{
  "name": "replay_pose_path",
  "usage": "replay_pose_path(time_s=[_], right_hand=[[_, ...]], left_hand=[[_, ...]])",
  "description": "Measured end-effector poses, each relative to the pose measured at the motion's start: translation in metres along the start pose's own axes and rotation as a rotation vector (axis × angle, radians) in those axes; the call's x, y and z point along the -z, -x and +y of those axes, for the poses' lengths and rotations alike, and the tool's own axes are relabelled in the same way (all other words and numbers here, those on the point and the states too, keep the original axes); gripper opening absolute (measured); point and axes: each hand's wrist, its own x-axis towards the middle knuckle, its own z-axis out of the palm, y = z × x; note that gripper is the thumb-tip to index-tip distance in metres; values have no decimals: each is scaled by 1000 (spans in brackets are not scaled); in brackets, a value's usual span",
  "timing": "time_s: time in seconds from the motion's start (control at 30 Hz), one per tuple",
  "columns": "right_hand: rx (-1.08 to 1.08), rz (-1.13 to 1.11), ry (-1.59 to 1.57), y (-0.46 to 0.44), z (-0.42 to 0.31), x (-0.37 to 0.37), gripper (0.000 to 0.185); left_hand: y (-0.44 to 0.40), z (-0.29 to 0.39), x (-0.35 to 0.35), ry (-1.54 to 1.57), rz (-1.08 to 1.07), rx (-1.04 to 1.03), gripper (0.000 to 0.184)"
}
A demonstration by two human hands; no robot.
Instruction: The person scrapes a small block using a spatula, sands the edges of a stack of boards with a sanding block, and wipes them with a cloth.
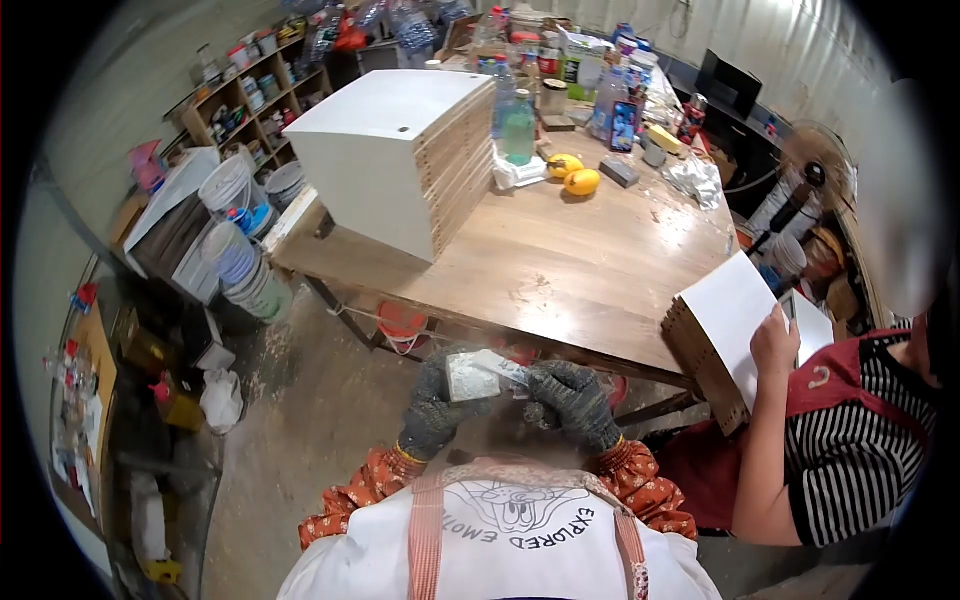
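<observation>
The pale block (pixel 473 377) was in the air, in front of the chest of the person and below the near edge of the desk (pixel 520 262) in the view. It lay on the inner side of the left grip (pixel 430 410), whose dark glove was closed on it; its longer side seemed to run across, from one hand toward the other. The flat strip (pixel 507 371) (maybe a scraper, I could not tell surely) was in the right grip (pixel 580 400), closed on its right end. This strip sloped up to the left, its other end over the upper right part of the block; if they touched, I could not see. The left grip was the nearer one to the block.

Beyond was the wooden desk, with a tall stack of white boards (pixel 395 160) at its left side. Two yellow fruits (pixel 574 175), a small grey brick (pixel 620 173), a phone (pixel 623 127) and many bottles (pixel 519 128) stood or lay farther back. At the right corner, another person in a striped shirt (pixel 840 455) had a hand (pixel 775 345) beside a second stack of boards (pixel 735 320). Buckets (pixel 235 250) and shelves (pixel 262 98) were along the left, a fan (pixel 814 175) at the right.
</observation>
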Motion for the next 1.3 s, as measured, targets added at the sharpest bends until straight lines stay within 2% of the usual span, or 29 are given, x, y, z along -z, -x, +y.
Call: replay_pose_path(time_s=[0.07,0.1,0.13,0.17,0.23,0.3,0.43,0.47,0.57,0.63,0.67,0.73,0.8,0.83,0.87,0.93,1.0,1.13,1.2,1.27,1.3], right_hand=[[423,89,323,-4,6,-4,38],[-51,-30,-68,-8,6,-3,38],[-276,-118,-268,-14,4,-1,38],[-518,-165,-446,-19,1,0,38],[-548,-111,-574,-25,-11,2,37],[-391,-175,-436,-29,-15,-5,34],[-412,-327,-460,-47,-20,-21,35],[-347,-334,-436,-52,-19,-23,34],[-346,-318,-451,-66,-36,-19,31],[-484,-240,-604,-68,-44,-18,28],[-428,-244,-618,-66,-40,-22,26],[7,-268,-433,-63,-34,-35,24],[-342,-353,-525,-61,-47,-46,23],[-438,-332,-582,-59,-53,-53,24],[-267,-313,-476,-58,-49,-58,25],[-99,-294,-366,-57,-53,-62,25],[-486,-222,-632,-61,-67,-62,23],[-402,-226,-592,-54,-94,-77,18],[-463,-195,-665,-54,-102,-88,21],[-520,-165,-742,-53,-99,-95,24],[-411,-132,-644,-51,-88,-98,23]], left_hand=[[4,6,4,-64,39,-11,74],[4,9,6,-122,58,-14,78],[8,10,10,-42,74,57,74],[10,11,12,-45,87,45,74],[14,17,14,49,139,2,73],[20,13,19,119,187,16,72],[25,10,28,15,221,-36,74],[28,10,30,27,256,-52,74],[33,12,40,46,308,-97,76],[37,17,45,25,329,-84,77],[39,16,48,21,330,-79,77],[40,17,52,72,319,-85,77],[40,26,58,-17,305,-101,76],[41,33,59,-101,294,-121,76],[43,38,60,46,305,-87,76],[51,39,71,113,318,-61,75],[53,44,79,143,321,-41,76],[56,47,96,75,267,-75,76],[58,53,99,-47,232,-135,75],[64,54,106,-30,235,-87,75],[66,55,109,-13,240,-43,74]])
